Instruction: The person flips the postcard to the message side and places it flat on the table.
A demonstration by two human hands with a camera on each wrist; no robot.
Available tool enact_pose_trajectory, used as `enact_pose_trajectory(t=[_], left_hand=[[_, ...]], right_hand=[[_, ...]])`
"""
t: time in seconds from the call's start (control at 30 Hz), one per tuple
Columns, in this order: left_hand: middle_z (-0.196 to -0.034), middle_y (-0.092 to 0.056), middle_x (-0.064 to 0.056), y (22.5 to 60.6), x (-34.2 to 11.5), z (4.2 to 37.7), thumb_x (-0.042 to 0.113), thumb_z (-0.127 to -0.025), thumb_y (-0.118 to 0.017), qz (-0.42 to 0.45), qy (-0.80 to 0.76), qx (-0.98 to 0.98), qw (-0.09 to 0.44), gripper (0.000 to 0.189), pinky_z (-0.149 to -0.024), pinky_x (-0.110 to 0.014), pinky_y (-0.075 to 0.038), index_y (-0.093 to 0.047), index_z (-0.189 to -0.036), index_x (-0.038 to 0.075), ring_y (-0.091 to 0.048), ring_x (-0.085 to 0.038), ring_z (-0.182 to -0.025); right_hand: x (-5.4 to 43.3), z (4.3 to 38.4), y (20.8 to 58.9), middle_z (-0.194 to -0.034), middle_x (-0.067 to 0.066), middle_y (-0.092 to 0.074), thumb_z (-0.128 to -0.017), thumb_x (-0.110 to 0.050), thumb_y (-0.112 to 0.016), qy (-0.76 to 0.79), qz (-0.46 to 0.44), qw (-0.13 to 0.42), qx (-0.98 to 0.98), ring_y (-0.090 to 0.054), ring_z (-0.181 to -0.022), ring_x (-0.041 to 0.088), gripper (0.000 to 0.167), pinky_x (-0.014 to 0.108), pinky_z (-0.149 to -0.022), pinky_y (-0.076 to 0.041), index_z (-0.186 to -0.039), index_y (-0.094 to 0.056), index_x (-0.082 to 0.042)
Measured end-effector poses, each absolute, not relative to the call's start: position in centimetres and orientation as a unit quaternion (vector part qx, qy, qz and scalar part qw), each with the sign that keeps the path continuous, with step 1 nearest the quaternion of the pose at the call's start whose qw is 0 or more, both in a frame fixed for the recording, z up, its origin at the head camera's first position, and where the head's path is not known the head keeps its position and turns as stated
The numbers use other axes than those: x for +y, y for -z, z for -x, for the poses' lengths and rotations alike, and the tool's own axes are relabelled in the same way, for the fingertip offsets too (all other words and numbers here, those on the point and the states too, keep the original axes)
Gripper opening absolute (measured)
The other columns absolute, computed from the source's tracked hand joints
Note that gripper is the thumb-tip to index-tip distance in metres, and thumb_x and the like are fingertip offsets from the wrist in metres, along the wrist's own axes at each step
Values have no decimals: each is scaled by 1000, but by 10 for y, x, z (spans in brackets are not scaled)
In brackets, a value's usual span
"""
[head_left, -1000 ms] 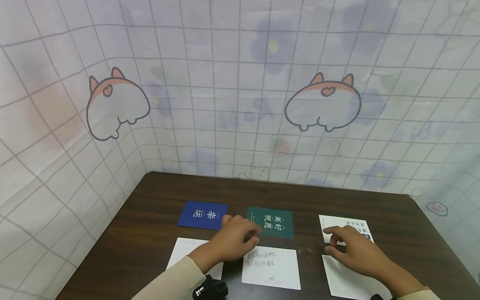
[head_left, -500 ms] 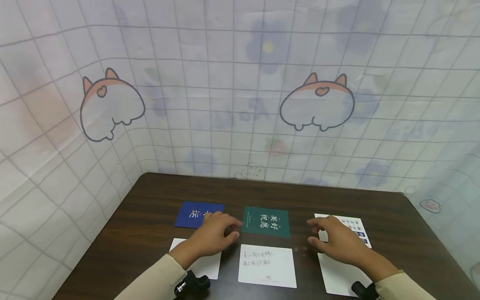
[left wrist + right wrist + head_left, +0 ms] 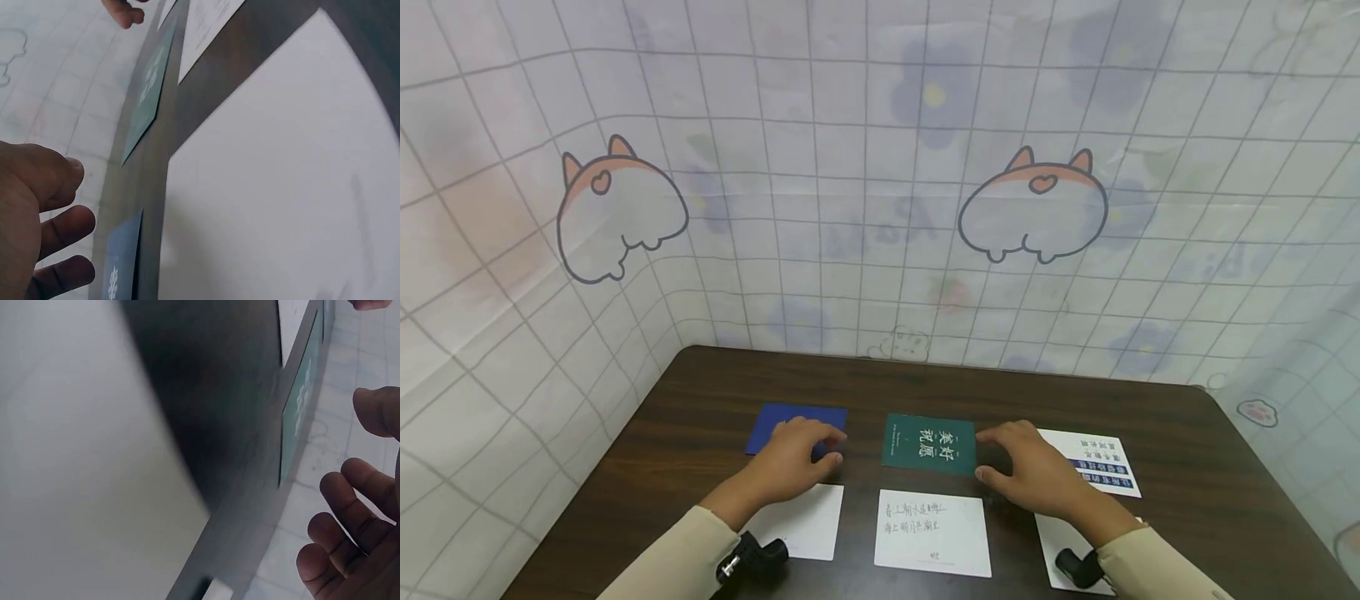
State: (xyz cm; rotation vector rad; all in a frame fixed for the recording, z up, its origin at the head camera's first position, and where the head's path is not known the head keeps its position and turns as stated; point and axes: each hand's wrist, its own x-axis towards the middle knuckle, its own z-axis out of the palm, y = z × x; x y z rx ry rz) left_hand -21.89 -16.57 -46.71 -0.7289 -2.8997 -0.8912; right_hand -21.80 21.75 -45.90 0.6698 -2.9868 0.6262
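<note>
Over the lower right part of the blue card (image 3: 763,425) hovers my left hand (image 3: 786,462), its fingers loosely bent and holding nothing. My right hand (image 3: 1037,475) has its fingertips by the right edge of the green card (image 3: 925,443), which bears white characters; the right wrist view shows the fingers (image 3: 328,531) relaxed and apart from that card. Behind the right hand lies a white printed card (image 3: 1101,467) with blue bands, partly covered. A white card (image 3: 812,521) lies below the left hand, another white card (image 3: 1056,542) under the right wrist.
A white card with handwriting (image 3: 932,537) lies at the front middle, below the green one. The cards form two rows on the dark wooden table (image 3: 865,379). A patterned curtain (image 3: 850,208) hangs behind the table. Black wrist cameras (image 3: 752,558) sit on both wrists.
Both hands have moved left: the left one from beside the green card to over the blue card, the right one from the printed card to the green card's right edge. The cards stay put.
</note>
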Motion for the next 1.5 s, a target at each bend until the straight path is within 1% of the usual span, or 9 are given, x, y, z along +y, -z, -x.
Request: enact_pose_trajectory(t=[0.03,0.1,0.3,0.47,0.67,0.93,1.07,1.37,1.5], left_hand=[[-110,-71,3,466,-169,220,22,-97,-73,228,288,-930,10,27,-98,-61,-35,-72,-122,13,-58,-23,-109],[-111,-70,4,466,-175,222,22,-96,-73,220,289,-932,13,27,-96,-58,-35,-73,-122,14,-58,-23,-110],[-108,-71,5,466,-191,227,23,-96,-74,201,280,-939,18,26,-99,-59,-34,-73,-121,14,-59,-24,-110],[-107,-70,4,465,-203,230,23,-95,-74,188,268,-945,15,28,-101,-60,-34,-73,-121,12,-59,-27,-113],[-111,-71,0,466,-219,233,22,-95,-74,170,262,-950,14,30,-103,-64,-31,-73,-122,10,-59,-31,-115],[-109,-70,-2,466,-234,237,21,-94,-74,157,252,-955,14,30,-98,-65,-33,-72,-122,8,-59,-34,-114],[-109,-69,-1,466,-241,239,22,-94,-75,149,245,-958,8,31,-99,-66,-33,-72,-122,9,-58,-36,-116],[-115,-70,-4,466,-254,246,24,-94,-76,143,246,-959,-5,35,-100,-67,-33,-70,-125,9,-60,-35,-116],[-118,-69,-7,465,-260,248,22,-95,-74,144,249,-958,-3,35,-100,-69,-31,-69,-127,8,-58,-38,-118]], right_hand=[[214,219,459,-126,4,-65,-92,-35,-77,-201,-218,9,-955,-54,-123,27,47,52,-97,-48,-131,-66,-10],[208,220,458,-129,5,-64,-92,-34,-77,-201,-220,9,-954,-53,-125,28,48,53,-99,-47,-132,-66,-10],[193,223,456,-132,6,-62,-92,-36,-77,-199,-225,7,-954,-50,-130,30,49,55,-102,-45,-132,-66,-10],[183,227,457,-133,3,-62,-91,-38,-77,-196,-230,10,-953,-50,-130,27,50,54,-103,-45,-132,-66,-12],[173,230,458,-134,3,-61,-91,-39,-77,-201,-237,6,-951,-49,-131,27,52,52,-105,-44,-134,-65,-11],[159,234,462,-133,5,-60,-91,-38,-77,-205,-255,10,-945,-49,-129,27,51,51,-104,-44,-132,-65,-9],[153,235,463,-134,4,-60,-91,-38,-76,-202,-258,9,-945,-48,-129,26,51,50,-104,-44,-133,-65,-11],[140,240,464,-134,4,-58,-91,-41,-76,-206,-268,13,-941,-47,-129,27,53,50,-105,-43,-134,-64,-11],[133,244,465,-135,3,-58,-92,-42,-74,-202,-271,10,-941,-47,-128,25,54,49,-105,-42,-136,-63,-12]])
